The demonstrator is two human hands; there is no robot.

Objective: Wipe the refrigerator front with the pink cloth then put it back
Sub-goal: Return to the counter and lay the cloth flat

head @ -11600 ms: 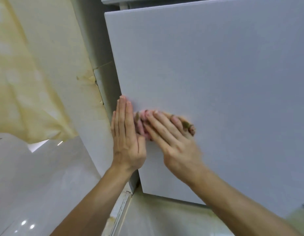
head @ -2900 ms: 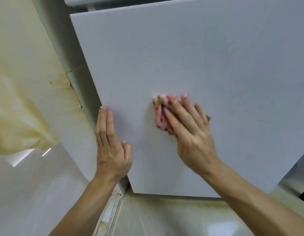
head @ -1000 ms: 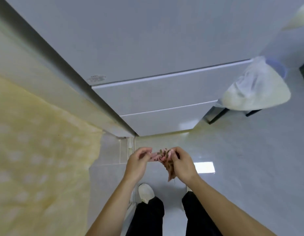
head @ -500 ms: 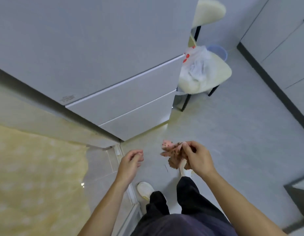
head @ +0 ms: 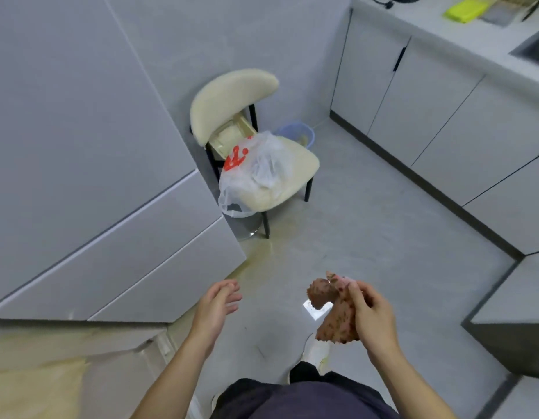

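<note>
One right hand point(head: 371, 316) fingers point(head: 354, 297) grip pink cloth point(head: 333, 311); left hand point(head: 215, 306) relaxed.

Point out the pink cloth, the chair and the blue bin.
pink cloth point(head: 334, 316), head view, bunched middle.
chair point(head: 232, 101), head view, backrest.
blue bin point(head: 297, 135), head view, visible rim behind the seat.

Head view, steeply down over floor point(head: 383, 237)

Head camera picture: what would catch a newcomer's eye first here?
Probably the crumpled pink cloth, gripped in the right hand low in the middle, with the left hand empty beside it. Next, the cream chair beside the grey refrigerator, with a plastic bag printed in red lying on its seat.
</note>
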